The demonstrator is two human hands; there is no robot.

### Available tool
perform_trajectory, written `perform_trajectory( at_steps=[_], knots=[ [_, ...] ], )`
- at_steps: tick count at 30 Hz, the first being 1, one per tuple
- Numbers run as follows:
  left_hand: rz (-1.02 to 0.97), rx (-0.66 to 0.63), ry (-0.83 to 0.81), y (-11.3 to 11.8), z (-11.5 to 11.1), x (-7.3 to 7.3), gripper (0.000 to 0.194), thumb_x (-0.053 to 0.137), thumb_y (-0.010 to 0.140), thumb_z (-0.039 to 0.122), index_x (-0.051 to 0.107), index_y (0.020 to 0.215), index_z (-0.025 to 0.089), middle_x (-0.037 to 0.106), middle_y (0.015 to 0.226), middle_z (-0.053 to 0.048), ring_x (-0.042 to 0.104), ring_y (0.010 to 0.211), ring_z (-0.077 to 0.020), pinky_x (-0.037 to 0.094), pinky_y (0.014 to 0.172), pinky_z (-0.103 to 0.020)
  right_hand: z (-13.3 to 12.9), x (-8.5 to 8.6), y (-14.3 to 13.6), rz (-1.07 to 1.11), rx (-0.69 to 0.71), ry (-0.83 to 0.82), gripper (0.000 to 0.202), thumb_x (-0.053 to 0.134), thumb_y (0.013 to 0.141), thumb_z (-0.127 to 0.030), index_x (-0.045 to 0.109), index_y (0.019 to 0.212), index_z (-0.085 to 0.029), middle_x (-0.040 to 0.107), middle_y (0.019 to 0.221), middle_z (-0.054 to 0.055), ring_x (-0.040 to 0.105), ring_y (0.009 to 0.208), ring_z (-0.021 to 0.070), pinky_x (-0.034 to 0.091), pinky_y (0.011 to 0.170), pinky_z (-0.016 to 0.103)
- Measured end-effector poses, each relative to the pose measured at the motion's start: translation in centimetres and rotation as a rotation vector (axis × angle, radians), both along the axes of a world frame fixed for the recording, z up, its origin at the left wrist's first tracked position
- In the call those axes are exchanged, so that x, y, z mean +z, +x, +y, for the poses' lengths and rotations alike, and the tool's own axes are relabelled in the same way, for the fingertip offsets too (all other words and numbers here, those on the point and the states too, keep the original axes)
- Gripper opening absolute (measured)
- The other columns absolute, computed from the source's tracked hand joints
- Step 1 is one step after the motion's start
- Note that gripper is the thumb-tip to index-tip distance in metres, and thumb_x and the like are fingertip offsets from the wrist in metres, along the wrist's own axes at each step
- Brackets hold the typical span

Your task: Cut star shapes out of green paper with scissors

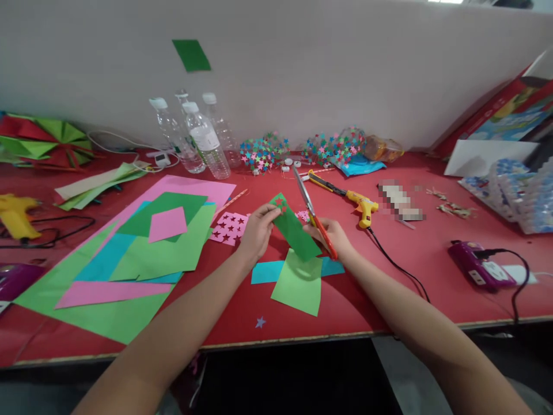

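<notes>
My left hand (pixel 258 227) pinches the upper left end of a dark green paper strip (pixel 298 233), which has star-shaped cutouts near that end. In my right hand (pixel 330 237) is a pair of scissors (pixel 318 222) with orange-red handles, its blades pointing up and away. The fingers of that hand also touch the strip's right edge. Below the strip, a light green paper piece (pixel 298 288) lies across a blue paper strip (pixel 265 272) on the red table. Left of my left hand lies pink paper with star-shaped holes (pixel 228 227).
Stacked coloured sheets (pixel 159 262) cover the left. Plastic bottles (pixel 206 141) and star-covered clusters (pixel 263 151) stand along the wall. Yellow glue guns (pixel 363 207) lie on both sides, cords trailing. A purple power strip (pixel 479 265) is at right; a loose star (pixel 260 322) lies near the front edge.
</notes>
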State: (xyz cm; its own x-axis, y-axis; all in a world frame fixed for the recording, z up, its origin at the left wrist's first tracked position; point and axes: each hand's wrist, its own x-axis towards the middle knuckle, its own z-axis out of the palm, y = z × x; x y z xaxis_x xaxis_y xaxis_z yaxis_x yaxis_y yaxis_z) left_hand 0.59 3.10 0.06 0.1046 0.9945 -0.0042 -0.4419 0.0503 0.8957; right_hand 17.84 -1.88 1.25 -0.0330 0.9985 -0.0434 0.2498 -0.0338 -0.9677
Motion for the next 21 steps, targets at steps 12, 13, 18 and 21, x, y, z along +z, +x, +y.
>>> perform_trajectory(
  at_steps=[12, 13, 18, 21],
  knots=[
    [0.94, -0.04, 0.501, -0.8, 1.7, -0.3, 0.018, 0.05, 0.085, 0.025, 0.053, 0.068, 0.019, 0.051, 0.079, -0.002, 0.051, 0.083, -0.0166, 0.04, 0.082, -0.031, 2.0, -0.5, 2.4, -0.029, -0.331, 0.168, 0.021, 0.051, 0.063, -0.037, 0.039, 0.058, -0.022, 0.036, 0.055, -0.005, 0.033, 0.054, 0.0115, 0.026, 0.05, 0.024],
    [1.042, -0.119, 0.538, -0.3, 1.8, -0.3, 0.021, 0.048, 0.087, 0.025, 0.05, 0.066, 0.019, 0.05, 0.077, -0.002, 0.05, 0.081, -0.0171, 0.04, 0.08, -0.031, 2.3, -0.5, 2.8, -0.023, -0.365, 0.177, 0.021, 0.051, 0.063, -0.038, 0.038, 0.058, -0.022, 0.035, 0.055, -0.005, 0.033, 0.055, 0.0117, 0.026, 0.05, 0.024],
    [1.433, -0.295, 0.721, 2.7, 2.6, -0.7, 0.023, 0.047, 0.091, 0.028, 0.059, 0.074, 0.018, 0.054, 0.081, -0.006, 0.052, 0.084, -0.0216, 0.039, 0.08, -0.035, 3.3, -1.0, 4.1, -0.008, -0.437, 0.187, 0.023, 0.055, 0.062, -0.038, 0.039, 0.055, -0.022, 0.038, 0.054, -0.004, 0.036, 0.055, 0.0131, 0.028, 0.052, 0.026],
    [1.483, -0.29, 0.719, 3.7, 3.5, -0.8, 0.019, 0.054, 0.087, 0.029, 0.062, 0.074, 0.018, 0.057, 0.08, -0.007, 0.054, 0.084, -0.0226, 0.038, 0.078, -0.035, 3.4, -1.3, 4.1, 0.009, -0.431, 0.189, 0.022, 0.055, 0.062, -0.038, 0.042, 0.056, -0.022, 0.041, 0.055, -0.003, 0.038, 0.056, 0.0137, 0.029, 0.053, 0.026]
  ],
)
